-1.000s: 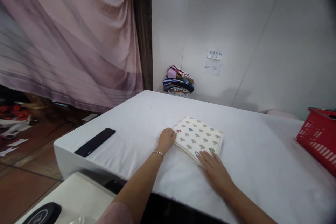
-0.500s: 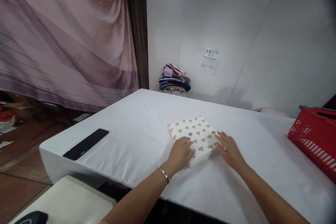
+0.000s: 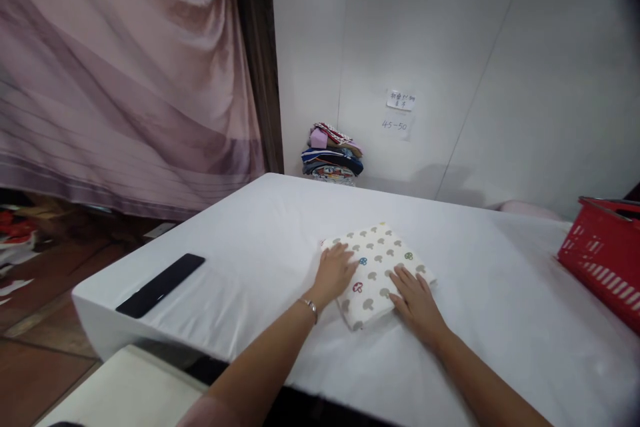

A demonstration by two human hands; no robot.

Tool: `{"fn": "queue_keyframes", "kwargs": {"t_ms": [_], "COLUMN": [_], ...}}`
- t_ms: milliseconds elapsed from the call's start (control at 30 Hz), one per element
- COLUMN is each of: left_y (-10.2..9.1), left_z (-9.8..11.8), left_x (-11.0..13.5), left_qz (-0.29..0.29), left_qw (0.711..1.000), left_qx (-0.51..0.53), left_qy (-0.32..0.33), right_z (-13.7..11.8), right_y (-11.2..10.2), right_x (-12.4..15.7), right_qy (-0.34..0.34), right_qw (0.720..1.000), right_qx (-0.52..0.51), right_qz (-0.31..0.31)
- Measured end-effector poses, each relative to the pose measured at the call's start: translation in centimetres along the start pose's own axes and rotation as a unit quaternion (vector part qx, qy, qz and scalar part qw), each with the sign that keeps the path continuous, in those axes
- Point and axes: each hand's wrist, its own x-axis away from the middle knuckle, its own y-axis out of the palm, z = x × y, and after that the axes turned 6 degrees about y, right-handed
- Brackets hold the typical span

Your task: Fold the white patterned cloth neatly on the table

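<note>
A folded white cloth (image 3: 377,257) printed with grey mushrooms and a few coloured ones lies flat on the white-covered table (image 3: 250,240). Along its left edge rests my left hand (image 3: 336,273), palm down with the fingers stretched over the fabric. My right hand (image 3: 417,300) lies on the cloth's near right side, its fingers extended and flat. Neither hand grips the fabric. A bracelet circles my left wrist. What lies under the palms is hidden.
A black flat slab (image 3: 161,285) lies near the table's left edge. At the right stands a red plastic basket (image 3: 605,253). Folded clothes (image 3: 333,153) are stacked beyond the far edge by the wall. A pale seat (image 3: 130,390) stands at the lower left.
My left hand has slid up along the cloth's left edge. My right hand has moved from the right edge to the near right side, lying flatter. More of the cloth's near corner shows.
</note>
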Motion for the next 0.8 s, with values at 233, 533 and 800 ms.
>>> {"fn": "queue_keyframes", "kwargs": {"t_ms": [233, 533, 800], "left_y": [-0.3, 0.3, 1.1], "left_z": [-4.0, 3.9, 3.9], "left_x": [-2.5, 7.5, 5.9], "left_qz": [-0.019, -0.048, 0.001], "left_qw": [0.994, 0.999, 0.996], "left_qx": [-0.058, -0.013, 0.071], "left_qy": [-0.085, -0.014, -0.046], "right_z": [0.2, 9.1, 1.1], "right_y": [0.1, -6.5, -3.7], "right_x": [-0.1, -6.1, -5.8], "right_qy": [-0.018, 0.044, 0.045], "right_qw": [1.000, 0.990, 0.996], "right_qx": [0.001, 0.088, 0.023], "right_qz": [-0.003, -0.105, -0.077]}}
